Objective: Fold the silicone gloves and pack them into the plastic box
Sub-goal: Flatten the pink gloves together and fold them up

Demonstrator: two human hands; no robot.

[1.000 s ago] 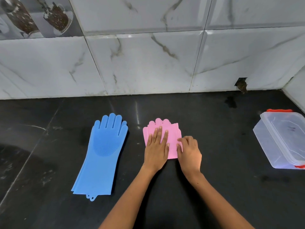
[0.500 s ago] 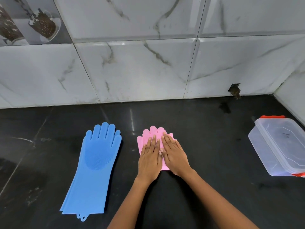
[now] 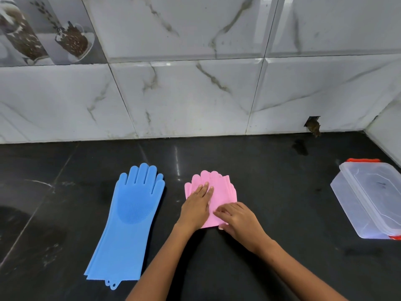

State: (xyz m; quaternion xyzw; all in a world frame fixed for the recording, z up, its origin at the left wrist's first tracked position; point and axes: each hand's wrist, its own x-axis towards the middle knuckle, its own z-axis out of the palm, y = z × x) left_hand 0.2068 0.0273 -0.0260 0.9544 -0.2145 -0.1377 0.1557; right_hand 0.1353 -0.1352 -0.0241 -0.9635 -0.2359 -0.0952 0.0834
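Observation:
Folded pink silicone gloves (image 3: pixel 221 190) lie in a short stack on the black counter (image 3: pixel 282 183), fingertips pointing at the wall. My left hand (image 3: pixel 196 206) lies flat on their left half and presses them down. My right hand (image 3: pixel 238 222) is at the near right corner, fingers curled on top and thumb at the near edge, pinching it. Blue silicone gloves (image 3: pixel 130 213) lie unfolded at full length to the left, stacked flat. The clear plastic box (image 3: pixel 368 198) with orange clips sits at the far right with its lid on.
A marble-tiled wall (image 3: pixel 195 101) runs along the back of the counter and turns a corner at the far right behind the box. A small dark hole (image 3: pixel 312 124) sits in the wall base. Bare counter lies between the pink gloves and the box.
My right hand has slid off the top of the pink gloves back to their near right corner, and its fingers have curled. My left hand keeps pressing flat.

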